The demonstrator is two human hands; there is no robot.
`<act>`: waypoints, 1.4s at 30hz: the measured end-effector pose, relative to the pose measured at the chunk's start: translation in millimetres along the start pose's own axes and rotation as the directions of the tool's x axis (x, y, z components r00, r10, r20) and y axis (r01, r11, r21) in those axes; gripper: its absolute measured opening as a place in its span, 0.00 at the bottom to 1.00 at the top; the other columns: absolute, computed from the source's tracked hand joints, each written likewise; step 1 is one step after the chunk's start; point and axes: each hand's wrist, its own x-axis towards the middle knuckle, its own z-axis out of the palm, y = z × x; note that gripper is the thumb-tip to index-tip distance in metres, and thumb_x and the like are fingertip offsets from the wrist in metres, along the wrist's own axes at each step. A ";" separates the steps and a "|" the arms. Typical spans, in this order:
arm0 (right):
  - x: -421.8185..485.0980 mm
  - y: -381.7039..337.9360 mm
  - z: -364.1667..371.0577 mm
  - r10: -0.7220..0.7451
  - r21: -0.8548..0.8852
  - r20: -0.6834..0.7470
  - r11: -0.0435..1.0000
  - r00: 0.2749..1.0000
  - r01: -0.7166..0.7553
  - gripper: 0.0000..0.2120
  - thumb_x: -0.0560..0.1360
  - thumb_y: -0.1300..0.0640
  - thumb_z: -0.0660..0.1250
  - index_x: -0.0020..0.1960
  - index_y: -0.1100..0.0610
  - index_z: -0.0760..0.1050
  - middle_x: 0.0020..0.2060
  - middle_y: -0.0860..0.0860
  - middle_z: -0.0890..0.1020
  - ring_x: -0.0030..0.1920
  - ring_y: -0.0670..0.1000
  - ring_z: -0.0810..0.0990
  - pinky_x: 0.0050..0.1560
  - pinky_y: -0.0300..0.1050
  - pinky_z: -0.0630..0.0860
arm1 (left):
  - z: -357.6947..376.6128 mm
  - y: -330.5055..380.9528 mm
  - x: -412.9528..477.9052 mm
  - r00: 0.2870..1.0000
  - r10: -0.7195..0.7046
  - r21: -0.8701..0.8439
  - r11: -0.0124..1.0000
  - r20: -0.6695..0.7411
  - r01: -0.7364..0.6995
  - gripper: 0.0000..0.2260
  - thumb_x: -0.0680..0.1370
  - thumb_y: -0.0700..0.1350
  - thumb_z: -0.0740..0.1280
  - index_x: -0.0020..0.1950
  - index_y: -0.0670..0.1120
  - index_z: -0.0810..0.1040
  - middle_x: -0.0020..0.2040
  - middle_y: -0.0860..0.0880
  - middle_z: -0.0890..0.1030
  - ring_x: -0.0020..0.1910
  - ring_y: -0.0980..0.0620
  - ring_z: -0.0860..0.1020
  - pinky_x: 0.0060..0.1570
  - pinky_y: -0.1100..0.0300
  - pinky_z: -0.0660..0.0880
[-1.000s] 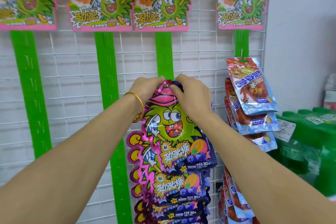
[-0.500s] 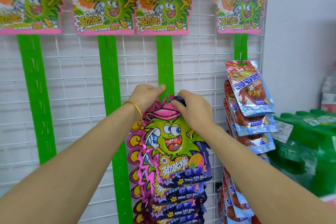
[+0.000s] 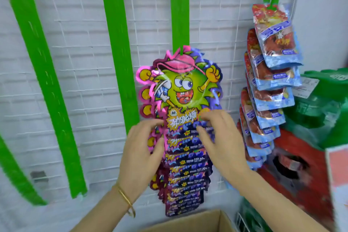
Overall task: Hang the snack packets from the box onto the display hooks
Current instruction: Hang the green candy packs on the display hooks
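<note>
A snack packet (image 3: 180, 88) with a green cartoon face and pink cap hangs by its top hole on the middle green hook strip (image 3: 178, 5). It is the topmost of several overlapping packets down that strip. My left hand (image 3: 143, 150) touches the stack's left edge lower down, fingers spread. My right hand (image 3: 220, 141) rests with spread fingers on the packet fronts just below the top packet's lettering. Neither hand grips a packet. The cardboard box (image 3: 197, 222) shows its open rim at the bottom, and its inside is hidden.
Bare green hook strips (image 3: 116, 43) hang on the white wire grid (image 3: 84, 62) to the left. Red and blue snack packets (image 3: 273, 43) fill the right strip. A red crate (image 3: 293, 165) and green shrink-wrapped bottles (image 3: 323, 100) stand at right.
Both hands have let go of the top packet's hanging hole and dropped down to the lower packets. The view has tilted downward, bringing the box into sight.
</note>
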 end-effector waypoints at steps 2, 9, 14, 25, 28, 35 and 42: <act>-60.0 8.0 15.6 0.068 0.017 0.276 0.997 0.959 -0.076 0.07 0.76 0.52 0.61 0.52 0.52 0.72 0.44 0.42 0.71 0.42 0.45 0.73 0.41 0.41 0.70 | 13.2 -26.1 -55.0 0.987 -0.089 -0.023 0.995 0.138 0.093 0.15 0.71 0.51 0.60 0.57 0.58 0.72 0.52 0.60 0.75 0.53 0.58 0.72 0.54 0.61 0.69; -237.1 64.7 70.3 0.332 -0.243 0.910 0.913 0.249 -0.329 0.18 0.76 0.49 0.64 0.62 0.56 0.71 0.56 0.52 0.78 0.56 0.52 0.77 0.54 0.44 0.71 | 24.9 -89.3 -198.9 0.749 -0.489 0.039 0.847 0.447 0.530 0.14 0.74 0.38 0.66 0.53 0.55 0.72 0.52 0.54 0.77 0.56 0.54 0.74 0.59 0.59 0.71; -275.8 77.9 102.1 0.264 -0.229 0.958 0.939 0.112 -0.257 0.35 0.74 0.48 0.67 0.75 0.53 0.55 0.72 0.52 0.64 0.72 0.54 0.63 0.69 0.46 0.62 | 26.2 -104.9 -206.1 0.670 -0.592 0.087 0.775 0.448 0.626 0.12 0.74 0.35 0.66 0.53 0.49 0.74 0.53 0.49 0.78 0.54 0.53 0.75 0.56 0.65 0.67; -284.0 67.3 118.4 0.255 -0.124 0.928 0.898 0.272 -0.422 0.13 0.70 0.55 0.72 0.51 0.61 0.78 0.47 0.55 0.75 0.51 0.55 0.75 0.50 0.45 0.70 | 38.3 -98.8 -212.0 0.630 -0.594 0.123 0.769 0.501 0.627 0.11 0.75 0.38 0.65 0.57 0.45 0.75 0.53 0.52 0.76 0.53 0.57 0.73 0.53 0.67 0.66; -266.4 67.0 107.5 0.233 -0.021 0.926 0.817 0.296 -0.577 0.04 0.70 0.60 0.72 0.43 0.59 0.78 0.39 0.51 0.76 0.42 0.50 0.75 0.44 0.43 0.68 | 40.4 -100.4 -217.0 0.582 -0.606 0.100 0.734 0.543 0.671 0.14 0.74 0.39 0.67 0.60 0.44 0.73 0.56 0.51 0.76 0.56 0.56 0.73 0.56 0.65 0.67; -210.1 53.3 70.4 0.306 0.080 0.882 0.651 0.358 -0.755 0.09 0.72 0.63 0.70 0.51 0.66 0.77 0.44 0.55 0.77 0.41 0.40 0.74 0.44 0.31 0.69 | 41.4 -95.6 -207.8 0.602 -0.502 0.063 0.797 0.621 0.600 0.12 0.71 0.45 0.71 0.53 0.43 0.77 0.46 0.49 0.81 0.46 0.55 0.77 0.48 0.69 0.71; -140.3 35.2 29.0 0.267 0.209 0.815 0.691 0.514 -0.692 0.16 0.73 0.63 0.68 0.60 0.64 0.74 0.55 0.63 0.78 0.47 0.50 0.77 0.42 0.31 0.74 | 33.0 -53.5 -124.9 0.721 -0.290 0.063 0.944 0.630 0.324 0.11 0.74 0.41 0.68 0.33 0.43 0.71 0.30 0.52 0.68 0.30 0.61 0.67 0.32 0.70 0.63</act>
